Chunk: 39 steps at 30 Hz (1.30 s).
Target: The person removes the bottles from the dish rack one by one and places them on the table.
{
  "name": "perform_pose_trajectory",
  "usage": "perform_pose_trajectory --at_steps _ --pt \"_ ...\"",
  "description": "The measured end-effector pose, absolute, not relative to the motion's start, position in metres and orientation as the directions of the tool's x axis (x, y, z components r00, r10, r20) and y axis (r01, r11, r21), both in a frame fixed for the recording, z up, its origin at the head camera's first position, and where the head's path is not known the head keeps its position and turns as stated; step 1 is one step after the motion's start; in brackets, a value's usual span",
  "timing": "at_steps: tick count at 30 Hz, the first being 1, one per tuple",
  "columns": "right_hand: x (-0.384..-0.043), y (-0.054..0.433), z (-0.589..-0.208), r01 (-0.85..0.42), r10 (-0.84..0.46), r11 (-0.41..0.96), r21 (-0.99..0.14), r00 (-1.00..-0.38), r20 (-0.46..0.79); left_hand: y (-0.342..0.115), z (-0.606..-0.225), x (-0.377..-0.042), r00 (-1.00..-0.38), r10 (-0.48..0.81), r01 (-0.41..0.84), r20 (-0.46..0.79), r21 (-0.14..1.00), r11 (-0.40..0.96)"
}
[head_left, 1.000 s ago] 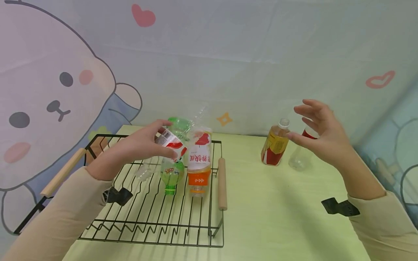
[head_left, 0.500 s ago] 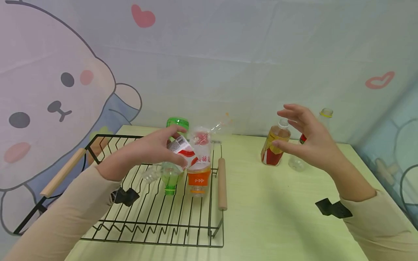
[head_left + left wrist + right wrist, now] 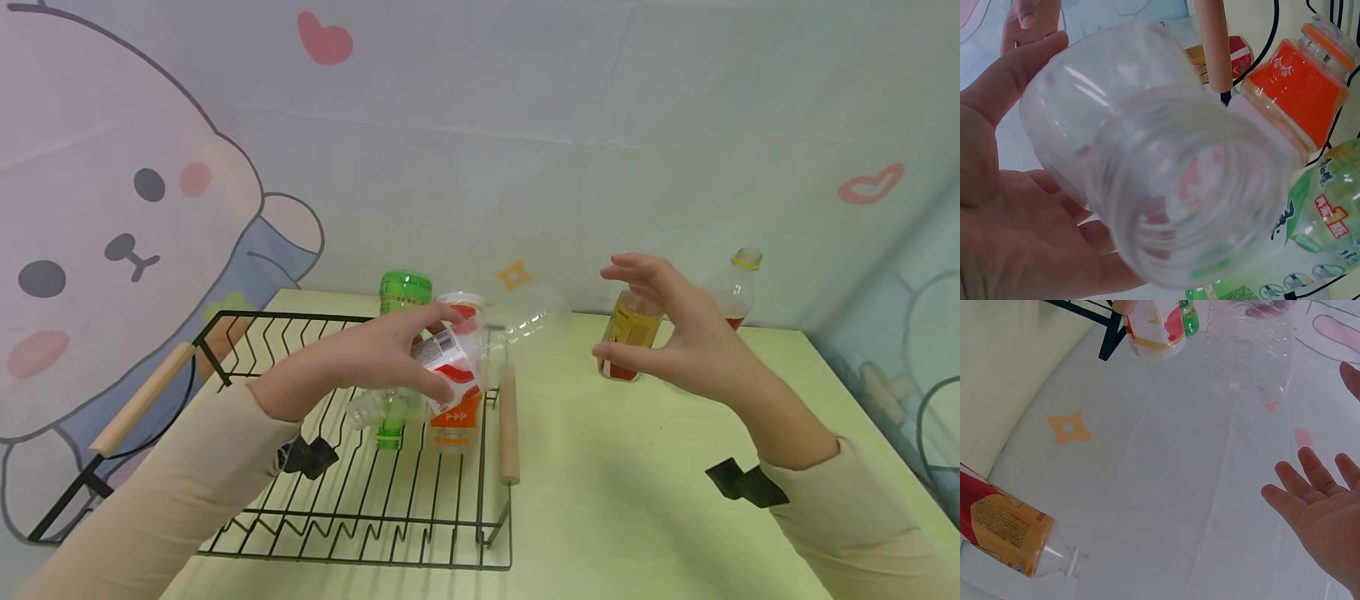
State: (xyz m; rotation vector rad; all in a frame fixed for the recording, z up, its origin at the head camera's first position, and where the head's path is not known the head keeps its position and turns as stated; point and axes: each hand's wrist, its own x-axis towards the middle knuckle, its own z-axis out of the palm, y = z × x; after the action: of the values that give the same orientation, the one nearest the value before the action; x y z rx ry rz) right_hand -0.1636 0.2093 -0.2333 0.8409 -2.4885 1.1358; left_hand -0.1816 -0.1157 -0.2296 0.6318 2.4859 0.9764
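My left hand [image 3: 367,354] grips a clear plastic bottle [image 3: 453,367] with a white and red label above the rack. The bottle lies tilted, its neck to the lower left and its base to the right; in the left wrist view its uncapped mouth [image 3: 1191,187] faces the camera. My right hand [image 3: 675,333] is raised with fingers and thumb spread, holding nothing. It partly covers a bottle with a yellow and red label [image 3: 633,329] standing on the table. Behind the wrist stands a clear bottle [image 3: 735,287] with a yellow neck ring, its lower part hidden.
A black wire rack [image 3: 360,517] with wooden handles [image 3: 508,442] stands at the left. A green bottle [image 3: 405,287] and an orange-labelled bottle [image 3: 453,417] lie on it, necks toward me. Behind the pale green table [image 3: 600,500] hangs a printed cloth [image 3: 525,125].
My left hand has carried the clear bottle to the right, over the orange-labelled one. My right hand has moved left, from before the clear standing bottle to before the yellow-and-red-labelled one.
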Motion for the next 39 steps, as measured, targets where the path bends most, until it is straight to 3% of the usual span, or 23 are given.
perform_pose_trajectory --at_steps 14,27,39 --pt "-0.159 0.194 -0.239 -0.693 -0.515 0.538 -0.48 -0.721 0.464 -0.1 -0.229 -0.181 -0.798 0.559 0.307 -0.226 0.646 0.699" --pt "-0.155 0.178 -0.242 -0.672 -0.589 0.517 -0.529 -0.728 0.35 -0.09 -0.227 -0.178 -0.785 0.555 0.282 -0.277 0.636 0.718" --pt "-0.155 0.17 -0.246 -0.695 -0.652 0.546 -0.467 -0.703 0.284 -0.084 -0.228 -0.177 -0.76 0.586 0.31 -0.281 0.636 0.707"
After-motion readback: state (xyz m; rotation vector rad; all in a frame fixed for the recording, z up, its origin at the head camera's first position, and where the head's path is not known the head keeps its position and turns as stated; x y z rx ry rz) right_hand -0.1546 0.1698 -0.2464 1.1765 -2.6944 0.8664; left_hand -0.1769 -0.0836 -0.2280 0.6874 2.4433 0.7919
